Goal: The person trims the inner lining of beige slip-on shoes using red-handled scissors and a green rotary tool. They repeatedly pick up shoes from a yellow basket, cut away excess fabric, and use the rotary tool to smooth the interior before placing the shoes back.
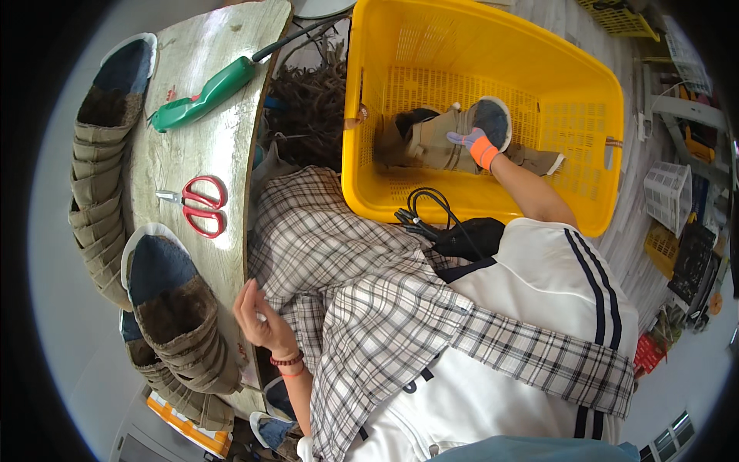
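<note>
Head view: right hand fingers rest on shoe in basket.

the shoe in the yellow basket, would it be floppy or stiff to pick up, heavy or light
The shoe under the right hand looks like soft khaki fabric with a fuzzy lining, so the upper would probably flop. Its pale sole rim should keep the bottom fairly stiff. It seems light for its size, and lying flat in the yellow basket, it is unlikely to roll.

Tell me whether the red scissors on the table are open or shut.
Shut: the red scissors lie flat with blades together and handles touching.
</note>
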The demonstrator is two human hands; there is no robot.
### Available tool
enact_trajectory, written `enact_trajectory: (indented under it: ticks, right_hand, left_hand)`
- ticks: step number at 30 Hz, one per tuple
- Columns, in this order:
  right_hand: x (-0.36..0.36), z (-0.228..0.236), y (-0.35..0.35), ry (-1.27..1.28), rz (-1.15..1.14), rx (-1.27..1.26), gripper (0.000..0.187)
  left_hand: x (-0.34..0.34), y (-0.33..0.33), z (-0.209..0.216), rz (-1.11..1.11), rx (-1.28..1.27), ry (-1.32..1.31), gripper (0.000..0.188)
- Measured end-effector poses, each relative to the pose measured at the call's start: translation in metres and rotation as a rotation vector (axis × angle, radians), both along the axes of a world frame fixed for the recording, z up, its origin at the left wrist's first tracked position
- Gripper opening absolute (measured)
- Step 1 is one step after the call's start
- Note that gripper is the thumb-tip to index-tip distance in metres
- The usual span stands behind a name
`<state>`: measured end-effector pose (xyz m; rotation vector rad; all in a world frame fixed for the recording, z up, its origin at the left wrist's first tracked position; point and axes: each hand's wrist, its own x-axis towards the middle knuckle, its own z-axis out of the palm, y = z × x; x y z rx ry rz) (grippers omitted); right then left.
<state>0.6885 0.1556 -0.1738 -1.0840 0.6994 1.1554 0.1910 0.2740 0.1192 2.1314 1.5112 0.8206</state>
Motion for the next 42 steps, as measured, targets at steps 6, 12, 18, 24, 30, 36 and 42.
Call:
enact_trajectory:
  ticks: [6, 12, 18, 24, 30, 36, 42]
  right_hand:
    - [-0.014, 0.103, 0.042, -0.914, 0.948, -0.419, 0.045]
    - [-0.128, 0.268, 0.097, -1.313, 0.785, 0.339, 0.035]
    - [-0.215, 0.33, 0.124, -1.006, 0.968, 0.801, 0.043]
    - [-0.275, 0.349, 0.171, -1.17, 1.377, 0.966, 0.048]
    - [-0.335, 0.38, 0.217, -1.223, 1.425, 1.181, 0.039]
    - [-0.36, 0.325, 0.289, -1.335, 1.443, 1.109, 0.035]
    - [-0.324, 0.292, 0.278, -1.3, 1.298, 1.006, 0.037]
  left_hand:
    - [0.051, 0.022, 0.001, -0.266, -0.196, -0.104, 0.025]
    - [0.113, 0.049, 0.021, -0.49, -0.123, -0.235, 0.053]
    - [0.058, 0.057, 0.03, -0.408, -0.704, -0.718, 0.033]
    - [-0.04, 0.044, 0.009, -0.421, -0.704, -1.333, 0.035]
    - [-0.085, 0.049, 0.002, -0.367, -0.633, -1.381, 0.053]
    - [-0.098, 0.098, -0.04, -0.224, -0.557, -1.596, 0.053]
    - [-0.102, 0.091, -0.044, -0.173, -0.559, -1.666, 0.046]
